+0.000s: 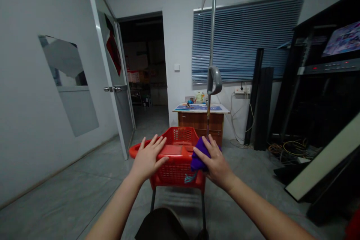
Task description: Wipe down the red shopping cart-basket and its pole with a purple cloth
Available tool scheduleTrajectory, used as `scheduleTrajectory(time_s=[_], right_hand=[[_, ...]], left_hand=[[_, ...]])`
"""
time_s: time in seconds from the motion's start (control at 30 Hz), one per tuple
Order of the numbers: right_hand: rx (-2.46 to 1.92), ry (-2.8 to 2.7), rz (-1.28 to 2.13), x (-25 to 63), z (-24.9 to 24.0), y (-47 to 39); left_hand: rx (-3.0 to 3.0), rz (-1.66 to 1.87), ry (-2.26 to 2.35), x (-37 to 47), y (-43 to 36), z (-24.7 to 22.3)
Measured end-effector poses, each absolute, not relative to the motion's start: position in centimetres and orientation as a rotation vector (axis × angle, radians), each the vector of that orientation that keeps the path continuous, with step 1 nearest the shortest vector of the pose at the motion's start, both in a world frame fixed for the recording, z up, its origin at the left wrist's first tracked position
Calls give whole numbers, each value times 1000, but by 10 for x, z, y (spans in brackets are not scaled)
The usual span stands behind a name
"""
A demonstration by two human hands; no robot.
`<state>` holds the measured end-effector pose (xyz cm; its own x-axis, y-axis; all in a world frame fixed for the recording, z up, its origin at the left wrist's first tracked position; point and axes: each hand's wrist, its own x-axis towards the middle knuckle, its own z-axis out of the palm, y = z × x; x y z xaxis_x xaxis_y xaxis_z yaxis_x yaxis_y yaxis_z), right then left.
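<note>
the left hand (pixel 146 161) is wide open, with fingers spread and palm down on the top of the red cart (pixel 176 174); it has hold of nothing that i can see; the right hand (pixel 218 165) is open too, with its fingers spread over a purple cloth (pixel 199 157); no finger looks curled tight around it, but i cannot tell what the palm does underneath; the cloth is bunched up at the cart's near corner, on the right side; so the cloth is out and at the cart, and both hands are in place; how much is done and how much is left, i cannot tell.

now i count; there are two hands, one cart and one cloth; there is one open door (pixel 122 108) on the left, and one wooden cabinet (pixel 194 120) behind the cart; there is one window blind (pixel 239 45), one long pole (pixel 213 15) and one gray looped handle (pixel 218 82) by it; on the right there is one lit screen (pixel 343 39); the wires are too tangled to count.
</note>
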<state>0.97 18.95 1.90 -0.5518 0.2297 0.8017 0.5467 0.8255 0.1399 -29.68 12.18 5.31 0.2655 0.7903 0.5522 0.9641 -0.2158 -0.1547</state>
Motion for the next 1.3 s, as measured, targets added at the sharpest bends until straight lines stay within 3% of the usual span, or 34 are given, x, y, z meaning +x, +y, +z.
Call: scheduleTrajectory(time_s=[0.37,0.67,0.8,1.1,1.3], right_hand=[[-425,-2184,-655,-45,17,172],[-581,-2029,-815,74,-22,221],[-729,-2000,-703,97,-29,228],[-544,-2223,-540,72,-11,215],[-563,-2101,-83,72,7,203]], left_hand=[[-2334,-571,-1524,-229,123,61],[-2385,-549,-1481,-185,143,62],[-2405,-551,-1434,-161,156,57],[-2409,-530,-1415,-146,174,60],[-2422,-525,-1405,-149,178,61]])
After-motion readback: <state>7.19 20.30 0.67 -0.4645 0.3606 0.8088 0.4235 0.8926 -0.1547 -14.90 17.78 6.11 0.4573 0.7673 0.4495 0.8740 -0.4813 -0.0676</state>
